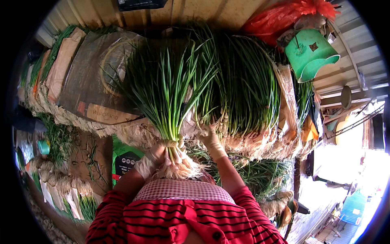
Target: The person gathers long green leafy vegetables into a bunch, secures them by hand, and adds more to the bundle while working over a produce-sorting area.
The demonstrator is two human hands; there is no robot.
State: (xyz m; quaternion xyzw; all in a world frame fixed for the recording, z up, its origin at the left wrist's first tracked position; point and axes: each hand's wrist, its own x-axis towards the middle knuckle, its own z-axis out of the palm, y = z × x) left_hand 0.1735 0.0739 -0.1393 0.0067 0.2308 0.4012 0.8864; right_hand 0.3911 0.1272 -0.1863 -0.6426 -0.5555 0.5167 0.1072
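Note:
My left hand [162, 151], in a thin pale glove, is closed round a bunch of scallions [172, 110]. Their long green leaves fan upward, away from me. The white bulbs and shaggy roots [185, 166] hang below the grip, close to my body. To the right, my right hand [211, 141], gloved too, reaches to the near edge of a large heap of scallions [248, 89]. Its fingers are bent round a few stalks at the bulb end; the fingertips are partly hidden among them.
A dark sheet [97, 77] covers the heap's left part. Cut greens [268, 175] lie below at right, more bundles [87, 203] at lower left beside a green printed bag [124, 158]. A green plastic container [310, 53] and a red bag [280, 20] are at upper right.

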